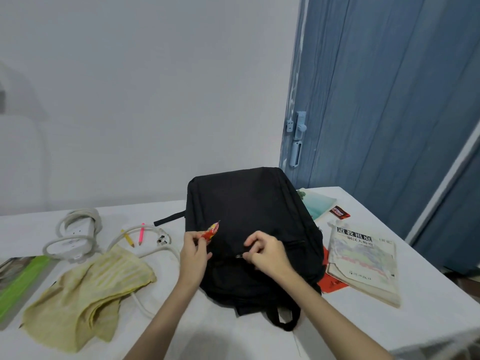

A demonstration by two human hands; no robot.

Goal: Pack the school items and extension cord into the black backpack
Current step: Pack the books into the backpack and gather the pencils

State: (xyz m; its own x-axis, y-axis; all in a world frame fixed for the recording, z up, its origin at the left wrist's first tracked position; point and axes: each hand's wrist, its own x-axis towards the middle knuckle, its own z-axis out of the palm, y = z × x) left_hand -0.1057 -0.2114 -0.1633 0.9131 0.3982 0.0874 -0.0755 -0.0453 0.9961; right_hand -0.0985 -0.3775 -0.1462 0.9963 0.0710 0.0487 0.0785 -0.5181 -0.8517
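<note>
Over at the far left edge of the white-covered table (233, 341), a glossy green-and-photo booklet (18, 284) is lying flat, waiting its turn. Beside it, the white extension cord with its socket block (75, 240) is sitting loosely coiled, its cable running under a crumpled pale-yellow cloth (88, 292), so it will probably need gathering up before it goes in. A yellow pencil (127, 239) and a pink pen (141, 234) are resting inside the cable's loop, near the plug. The left hand (193, 255) is pinching a small red-and-yellow wrapped item (211, 230) between thumb and fingertips, holding it just above the bag, apparently ready to drop it in. The black fabric backpack (249, 216) is lying flat in the middle, its carry handle toward the person, presumably so the front pocket faces up. The right hand (267, 253) is curling its fingers round the zipper pull, seemingly working that pocket open. To the right, a worn paperback with black Chinese title lettering (363, 263) is lying over a red sheet, with a pale teal-covered book (320, 205) and a small dark red card (340, 212) behind, all still unpacked.
</note>
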